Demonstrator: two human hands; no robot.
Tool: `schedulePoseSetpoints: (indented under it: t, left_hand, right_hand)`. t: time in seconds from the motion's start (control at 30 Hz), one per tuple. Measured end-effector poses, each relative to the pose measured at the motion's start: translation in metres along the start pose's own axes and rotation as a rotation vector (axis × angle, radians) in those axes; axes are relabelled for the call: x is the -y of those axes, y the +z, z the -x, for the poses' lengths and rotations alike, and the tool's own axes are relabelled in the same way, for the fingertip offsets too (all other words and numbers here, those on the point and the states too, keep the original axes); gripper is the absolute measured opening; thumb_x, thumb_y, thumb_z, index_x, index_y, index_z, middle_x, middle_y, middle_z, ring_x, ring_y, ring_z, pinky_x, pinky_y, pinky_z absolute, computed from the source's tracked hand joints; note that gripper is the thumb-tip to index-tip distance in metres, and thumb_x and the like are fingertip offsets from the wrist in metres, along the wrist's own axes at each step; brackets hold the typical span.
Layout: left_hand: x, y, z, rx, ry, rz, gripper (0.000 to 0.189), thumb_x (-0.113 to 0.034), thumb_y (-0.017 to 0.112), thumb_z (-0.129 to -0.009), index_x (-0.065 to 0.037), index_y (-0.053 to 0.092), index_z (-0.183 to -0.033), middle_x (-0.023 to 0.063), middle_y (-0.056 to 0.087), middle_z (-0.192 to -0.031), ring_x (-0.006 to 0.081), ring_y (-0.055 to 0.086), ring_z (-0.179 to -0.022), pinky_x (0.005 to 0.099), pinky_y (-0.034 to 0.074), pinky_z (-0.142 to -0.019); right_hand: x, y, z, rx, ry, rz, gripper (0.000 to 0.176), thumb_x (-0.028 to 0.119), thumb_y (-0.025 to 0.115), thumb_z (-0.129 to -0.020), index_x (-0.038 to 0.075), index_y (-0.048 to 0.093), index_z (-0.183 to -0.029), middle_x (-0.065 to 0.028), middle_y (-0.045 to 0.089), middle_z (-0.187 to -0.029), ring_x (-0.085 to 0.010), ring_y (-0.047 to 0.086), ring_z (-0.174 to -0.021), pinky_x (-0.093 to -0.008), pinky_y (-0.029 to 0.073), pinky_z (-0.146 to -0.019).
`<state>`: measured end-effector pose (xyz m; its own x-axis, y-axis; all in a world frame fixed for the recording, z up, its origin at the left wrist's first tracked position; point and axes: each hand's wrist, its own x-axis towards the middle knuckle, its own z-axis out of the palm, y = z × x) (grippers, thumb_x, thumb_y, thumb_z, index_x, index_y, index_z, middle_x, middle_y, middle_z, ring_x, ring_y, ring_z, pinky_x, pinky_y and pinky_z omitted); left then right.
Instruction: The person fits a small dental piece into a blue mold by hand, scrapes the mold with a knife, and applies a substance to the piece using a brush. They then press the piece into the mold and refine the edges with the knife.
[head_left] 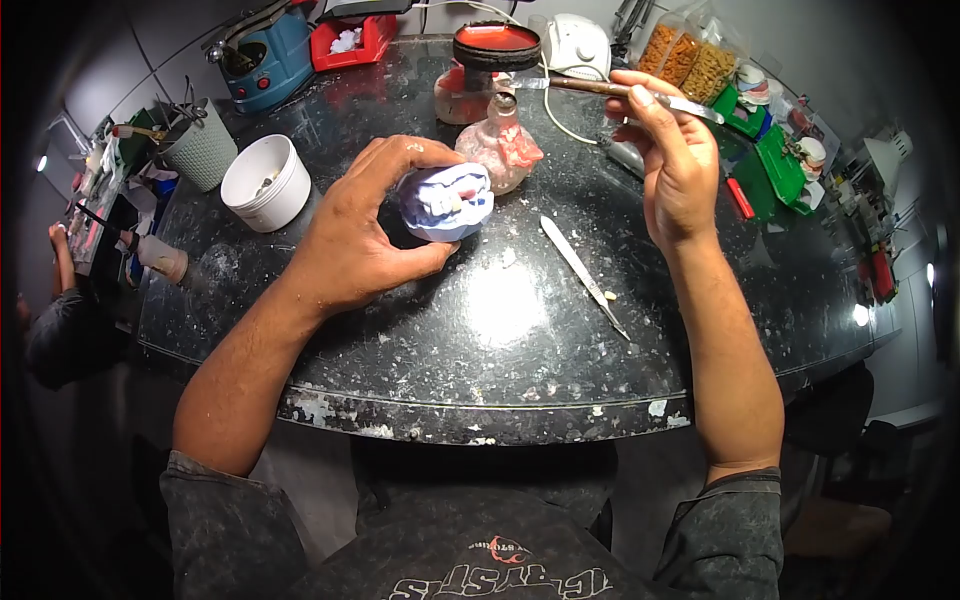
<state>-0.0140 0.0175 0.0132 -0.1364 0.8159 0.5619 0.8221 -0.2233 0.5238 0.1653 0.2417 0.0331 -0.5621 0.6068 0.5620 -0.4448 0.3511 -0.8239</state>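
Note:
My left hand [350, 225] grips a pale blue dental cast [447, 215] between thumb and fingers, just above the table. Small pink and yellowish spots show on the upper face of the cast. My right hand [675, 155] is closed on the wooden handle of a wax knife [600, 88], held nearly level. Its left blade reaches over the neck of a glass spirit lamp [495, 155] smeared with pink wax; I cannot make out a flame. Just above that blade is a dark round pan of red wax [497, 40]. A slim silver carving tool [575, 260] lies between my hands.
A white tub [266, 185] and a grey tool cup [198, 150] stand at left. Behind them are a blue machine [262, 60] and a red bin [350, 45]. A red-handled item [739, 198] and green trays [783, 170] lie at right. Another person's arm [65, 265] shows far left.

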Motion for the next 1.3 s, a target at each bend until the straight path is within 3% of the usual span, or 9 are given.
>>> schedulePoseSetpoints:
  t: [0.97, 1.07, 1.13, 1.3]
  left_hand:
    - [0.0067, 0.0006, 0.0003, 0.042, 0.016, 0.032, 0.059, -0.006, 0.075, -0.065, -0.009, 0.064, -0.123, 0.0085, 0.065, -0.122, 0.0241, 0.059, -0.118, 0.0379, 0.045, -0.106]
    - [0.0063, -0.0007, -0.0004, 0.057, 0.002, 0.039, 0.06, -0.004, 0.077, -0.064, -0.008, 0.064, -0.123, 0.0089, 0.065, -0.125, 0.0237, 0.058, -0.122, 0.038, 0.043, -0.109]
    - [0.0067, -0.0006, -0.0001, 0.061, 0.004, 0.035, 0.06, -0.004, 0.077, -0.064, -0.008, 0.064, -0.123, 0.0089, 0.064, -0.125, 0.0237, 0.058, -0.122, 0.0381, 0.043, -0.109]
    - [0.0058, -0.001, 0.0004, 0.058, -0.004, 0.049, 0.06, -0.003, 0.076, -0.064, -0.008, 0.064, -0.123, 0.0086, 0.064, -0.125, 0.0239, 0.058, -0.122, 0.0379, 0.043, -0.109]
  right_hand:
    - [0.0003, 0.0004, 0.001, -0.02, -0.047, 0.037, 0.027, 0.022, 0.061, -0.098, 0.002, 0.07, -0.114, -0.0076, 0.072, -0.097, -0.0125, 0.066, -0.091, -0.026, 0.049, -0.08]
    - [0.0006, -0.0001, 0.0011, 0.002, -0.041, 0.055, 0.029, 0.021, 0.058, -0.099, 0.001, 0.067, -0.118, -0.0055, 0.07, -0.107, -0.0111, 0.065, -0.096, -0.026, 0.048, -0.082]
    - [0.0006, 0.0011, 0.001, -0.023, -0.055, 0.039, 0.027, 0.023, 0.061, -0.098, 0.002, 0.07, -0.114, -0.0073, 0.072, -0.098, -0.0121, 0.066, -0.092, -0.026, 0.05, -0.08]
    - [-0.0031, -0.0024, 0.0002, -0.012, -0.064, 0.037, 0.027, 0.023, 0.06, -0.099, 0.003, 0.07, -0.114, -0.007, 0.072, -0.098, -0.0116, 0.066, -0.092, -0.0256, 0.05, -0.079]
